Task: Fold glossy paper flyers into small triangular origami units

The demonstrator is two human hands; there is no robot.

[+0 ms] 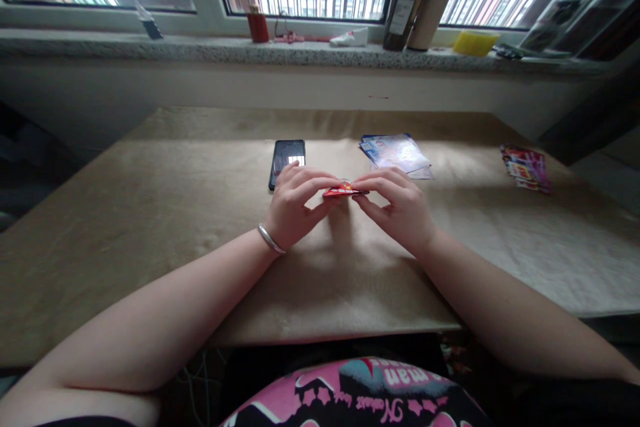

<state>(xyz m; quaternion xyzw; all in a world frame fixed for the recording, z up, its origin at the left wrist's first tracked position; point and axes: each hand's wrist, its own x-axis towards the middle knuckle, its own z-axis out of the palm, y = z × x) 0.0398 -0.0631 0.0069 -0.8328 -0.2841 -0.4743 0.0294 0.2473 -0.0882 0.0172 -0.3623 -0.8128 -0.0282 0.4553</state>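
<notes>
A small red folded paper piece (343,190) is held just above the brown paper-covered table (150,213), between both hands. My left hand (295,207), with a silver bracelet at the wrist, pinches its left end with closed fingers. My right hand (400,207) pinches its right end the same way. Most of the red piece is hidden by my fingertips.
A black phone (287,159) lies just behind my left hand. A stack of bluish printed sheets (395,153) lies behind my right hand, and a colourful pile (525,168) at the far right. The windowsill holds a red cup (258,25), a dark jar (403,13) and a yellow item (475,43).
</notes>
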